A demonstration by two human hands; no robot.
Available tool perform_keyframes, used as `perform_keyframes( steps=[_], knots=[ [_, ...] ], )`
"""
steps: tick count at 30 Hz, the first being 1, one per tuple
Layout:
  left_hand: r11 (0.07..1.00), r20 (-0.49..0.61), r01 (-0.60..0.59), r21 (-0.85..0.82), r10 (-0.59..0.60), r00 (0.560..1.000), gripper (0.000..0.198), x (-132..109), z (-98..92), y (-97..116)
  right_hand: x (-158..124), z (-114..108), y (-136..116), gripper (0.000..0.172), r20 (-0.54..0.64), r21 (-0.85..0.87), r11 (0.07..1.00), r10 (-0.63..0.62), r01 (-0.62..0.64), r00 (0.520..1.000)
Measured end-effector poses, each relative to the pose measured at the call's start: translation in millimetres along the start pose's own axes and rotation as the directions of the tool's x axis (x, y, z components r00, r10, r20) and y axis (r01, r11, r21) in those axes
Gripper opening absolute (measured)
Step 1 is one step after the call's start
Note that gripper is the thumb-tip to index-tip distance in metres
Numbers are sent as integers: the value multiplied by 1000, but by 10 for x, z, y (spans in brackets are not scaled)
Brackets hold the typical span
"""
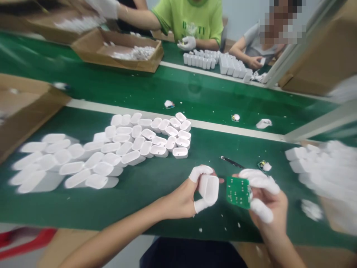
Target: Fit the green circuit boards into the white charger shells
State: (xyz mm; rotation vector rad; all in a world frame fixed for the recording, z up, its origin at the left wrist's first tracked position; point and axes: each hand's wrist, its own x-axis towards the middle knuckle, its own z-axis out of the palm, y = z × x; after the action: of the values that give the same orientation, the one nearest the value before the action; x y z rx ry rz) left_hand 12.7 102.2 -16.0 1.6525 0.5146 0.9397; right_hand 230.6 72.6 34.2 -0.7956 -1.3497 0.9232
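My left hand [185, 195], with white finger cots on some fingers, grips a white plastic housing [209, 189] whose open end faces right. Just to the right, my right hand [267, 199] pinches a green circuit board [238, 192] by its right side, its soldered face toward me. The board and the housing are a short gap apart. Behind my right hand lie a thin black tool [232, 162] and another small circuit board [264, 165] with a white lump on it. Left of my hands, many white housings [131, 156] stand grouped on the green table, open ends up.
A cardboard box [25, 111] stands at the left edge. More white housings [323, 175] are piled at the right. A belt [195, 89] beyond a pale rail carries loose boards and one housing [263, 123]. Co-workers sit across, near an open carton [119, 52].
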Motion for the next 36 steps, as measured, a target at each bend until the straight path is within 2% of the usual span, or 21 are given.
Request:
perform_keyframes(
  steps=[4,6,8,13,20,29,36],
  knots=[
    [984,57,-144,106,139,989,52,1,-29,8,-96,229,-97,35,112,-81,993,-80,89,990],
    [974,84,-200,108,191,978,51,-1,-46,14,-125,255,-81,42,187,-126,978,-143,168,972],
    [969,104,-221,113,209,972,51,-13,-56,17,-138,254,-62,41,225,-155,963,-181,219,957],
    [971,119,-198,132,183,976,56,-48,-66,17,-104,285,-77,34,261,-178,949,-209,260,942],
    [949,147,-248,197,222,964,56,-49,-88,8,-49,355,-113,29,283,-306,897,-234,319,930],
    [949,125,-233,212,210,970,57,-43,-78,47,-107,350,-184,56,363,-328,885,-206,332,909],
    [954,165,-194,227,159,973,65,-56,-82,81,-111,359,-214,61,355,-333,890,-187,311,916]
  ],
)
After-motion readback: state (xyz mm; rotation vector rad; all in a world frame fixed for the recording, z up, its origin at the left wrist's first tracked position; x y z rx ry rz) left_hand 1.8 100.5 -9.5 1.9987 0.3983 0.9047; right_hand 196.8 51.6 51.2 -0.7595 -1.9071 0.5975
